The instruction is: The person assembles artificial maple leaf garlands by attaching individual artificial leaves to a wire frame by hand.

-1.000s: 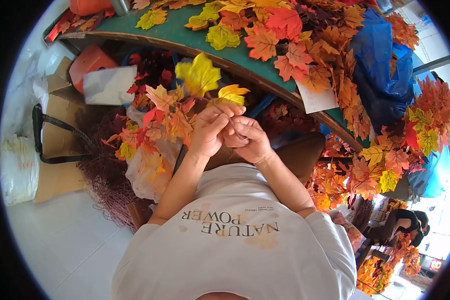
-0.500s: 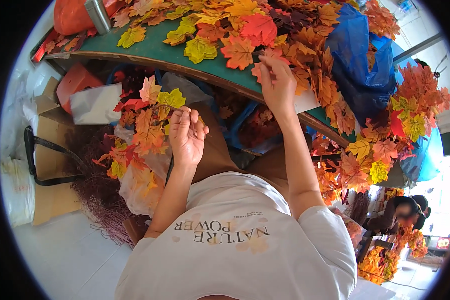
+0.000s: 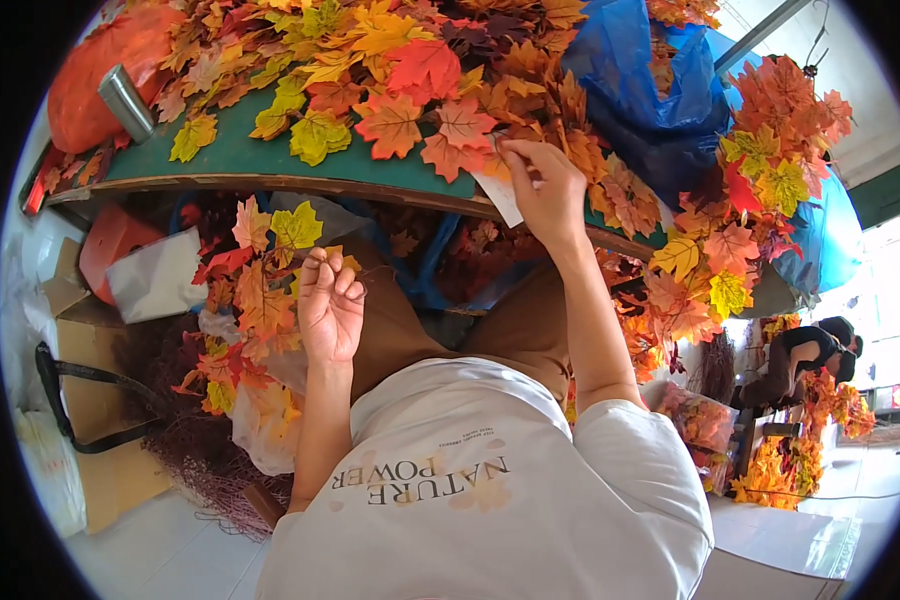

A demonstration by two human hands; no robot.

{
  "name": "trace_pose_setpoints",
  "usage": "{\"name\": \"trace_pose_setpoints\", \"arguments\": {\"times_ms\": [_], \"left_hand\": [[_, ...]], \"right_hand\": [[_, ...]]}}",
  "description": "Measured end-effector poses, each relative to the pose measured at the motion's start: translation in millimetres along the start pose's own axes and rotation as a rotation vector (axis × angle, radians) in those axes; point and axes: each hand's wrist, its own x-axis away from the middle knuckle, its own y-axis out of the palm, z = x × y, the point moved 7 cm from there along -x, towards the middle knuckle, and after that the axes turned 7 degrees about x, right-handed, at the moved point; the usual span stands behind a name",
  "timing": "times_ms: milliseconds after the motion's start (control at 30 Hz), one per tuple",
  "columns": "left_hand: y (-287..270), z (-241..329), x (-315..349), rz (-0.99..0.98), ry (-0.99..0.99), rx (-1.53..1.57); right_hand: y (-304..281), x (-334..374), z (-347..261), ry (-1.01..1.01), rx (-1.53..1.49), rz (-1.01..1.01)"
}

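Note:
My left hand [image 3: 330, 310] is raised in front of the table edge, palm up with curled fingers, closed on the stem end of an artificial maple leaf spray [image 3: 267, 300]. A yellow-green leaf [image 3: 297, 228] stands just above those fingertips, and orange and red leaves hang beside the hand. Over the table's front edge, my right hand [image 3: 552, 190] has its fingers bent and thumb drawn in, the tips at the heap of orange leaves [image 3: 470, 122]. Whatever they pinch is too small to make out. A white card [image 3: 498, 195] lies by that thumb, partly under leaves.
The green tabletop [image 3: 240, 150] carries heaped leaves, a metal post [image 3: 126, 102] and a blue plastic bag [image 3: 660, 80]. Below left are a cardboard box [image 3: 110, 400] and dark twiggy stems [image 3: 195, 440]. A leaf bunch [image 3: 730, 250] hangs at right; another person [image 3: 805, 355] bends farther off.
The view has shifted. My right hand has moved right along the table edge, past the white card, which now shows left of it. My left hand still holds the leaf spray.

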Motion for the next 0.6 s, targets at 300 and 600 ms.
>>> {"name": "trace_pose_setpoints", "arguments": {"times_ms": [300, 600], "left_hand": [[-12, -25, 5, 0.11, -0.09, -0.033], [-7, -6, 2, 0.131, -0.042, -0.055]], "right_hand": [[-4, 3, 6, 0.066, 0.012, -0.047], [95, -22, -37, -0.299, 0.371, -0.109]]}}
